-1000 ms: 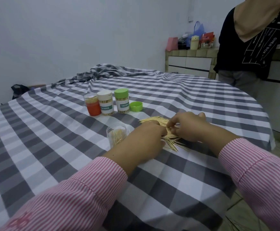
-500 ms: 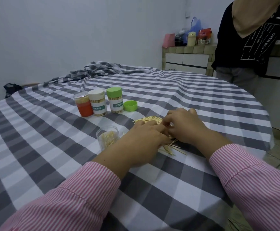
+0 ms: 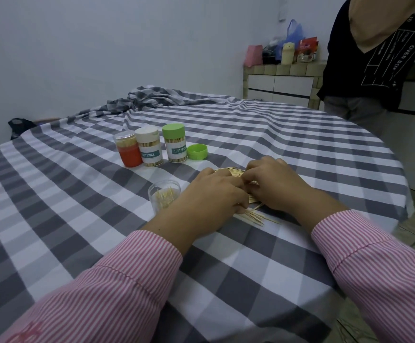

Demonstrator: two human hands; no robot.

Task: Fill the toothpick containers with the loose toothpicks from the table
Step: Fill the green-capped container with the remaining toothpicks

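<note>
Head view: open clear container (image 3: 163, 198) part-filled w/ toothpicks (image 3: 164, 195).

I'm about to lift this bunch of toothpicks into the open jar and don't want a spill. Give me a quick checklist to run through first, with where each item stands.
1. Open jar upright, mouth uncovered: ok.
2. Room left in the jar: ok, it holds only a few picks.
3. Left hand and right hand both on the toothpicks: ok.
4. Bunch firmly gripped: cannot tell, the fingers hide it.
5. Picks lined up one way: not ok, the loose ones near the wrists fan out.
6. Path to the jar free: ok, it stands just beside the left hand; the green lid and the three full jars are farther back.
</note>
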